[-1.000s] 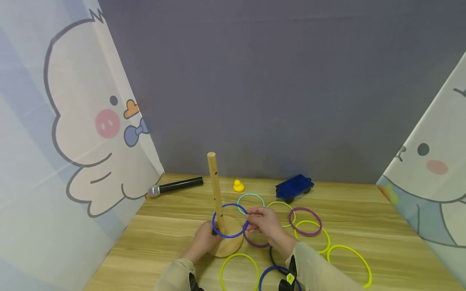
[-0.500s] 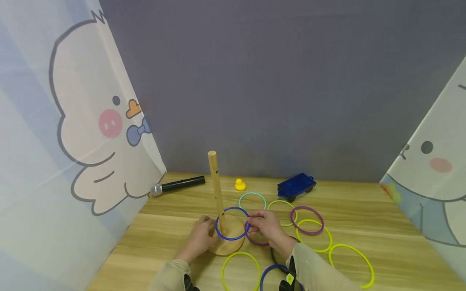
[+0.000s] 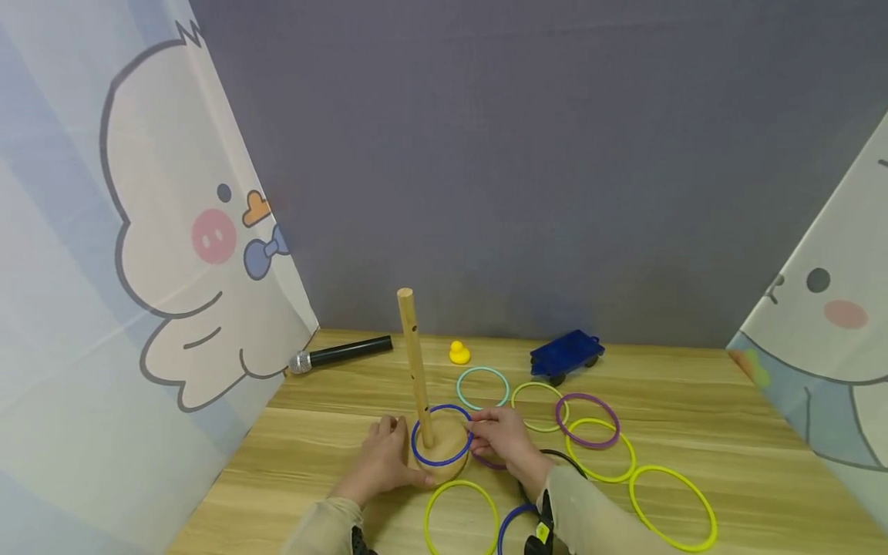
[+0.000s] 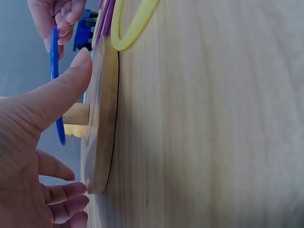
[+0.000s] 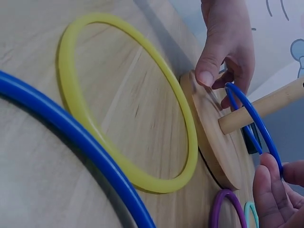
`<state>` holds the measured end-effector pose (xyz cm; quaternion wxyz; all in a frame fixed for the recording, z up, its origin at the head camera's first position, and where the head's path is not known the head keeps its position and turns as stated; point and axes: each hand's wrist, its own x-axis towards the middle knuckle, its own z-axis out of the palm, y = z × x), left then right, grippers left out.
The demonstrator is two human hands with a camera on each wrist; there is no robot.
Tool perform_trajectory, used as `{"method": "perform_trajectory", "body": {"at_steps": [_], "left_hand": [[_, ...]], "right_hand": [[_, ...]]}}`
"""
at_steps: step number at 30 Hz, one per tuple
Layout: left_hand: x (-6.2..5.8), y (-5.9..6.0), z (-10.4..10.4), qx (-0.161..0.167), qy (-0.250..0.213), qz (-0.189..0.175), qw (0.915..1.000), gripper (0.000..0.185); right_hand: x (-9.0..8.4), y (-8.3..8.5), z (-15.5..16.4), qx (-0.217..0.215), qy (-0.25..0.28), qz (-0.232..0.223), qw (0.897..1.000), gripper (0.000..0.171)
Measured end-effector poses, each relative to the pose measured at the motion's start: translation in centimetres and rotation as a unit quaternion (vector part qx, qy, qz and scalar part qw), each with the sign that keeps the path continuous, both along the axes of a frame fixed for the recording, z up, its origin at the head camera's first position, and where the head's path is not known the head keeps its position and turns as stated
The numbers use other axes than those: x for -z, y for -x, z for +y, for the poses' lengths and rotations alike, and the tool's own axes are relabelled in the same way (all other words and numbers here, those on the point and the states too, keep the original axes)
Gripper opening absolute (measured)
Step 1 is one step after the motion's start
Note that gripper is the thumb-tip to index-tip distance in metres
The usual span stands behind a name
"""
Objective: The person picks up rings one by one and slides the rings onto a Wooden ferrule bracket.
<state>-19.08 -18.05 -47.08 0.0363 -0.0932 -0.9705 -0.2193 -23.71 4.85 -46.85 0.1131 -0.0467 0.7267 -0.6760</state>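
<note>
The thin blue plastic ring (image 3: pixel 442 436) sits around the upright wooden peg (image 3: pixel 414 362), low over the round wooden base (image 3: pixel 444 461) on the light wood desk (image 3: pixel 694 401). The right hand (image 3: pixel 501 438) pinches the ring's right edge, a narrow grip on the rim. The left hand (image 3: pixel 381 461) presses the base's left side, thumb on its near edge, fingers relaxed rather than curled round it. A yellow plastic ring (image 3: pixel 461 518) lies flat just in front of the base; a purple ring (image 3: pixel 489 462) peeks out under the right hand.
</note>
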Motion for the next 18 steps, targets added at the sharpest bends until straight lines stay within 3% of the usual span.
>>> {"method": "perform_trajectory", "body": {"at_steps": [5, 11, 18], "left_hand": [[0.0, 0.0, 0.0, 0.003, 0.012, 0.016, 0.9998, 0.117], [0.3, 0.0, -0.1, 0.010, 0.016, 0.011, 0.9998, 0.114], [0.3, -0.2, 0.0, 0.012, 0.009, 0.011, 0.9998, 0.111]], "right_hand": [[0.5, 0.4, -0.5, 0.003, -0.013, -0.010, 1.000, 0.028], [1.0, 0.7, -0.9, 0.003, -0.040, -0.019, 0.999, 0.022], [1.5, 0.9, -1.5, 0.005, -0.102, 0.024, 0.995, 0.008]]}}
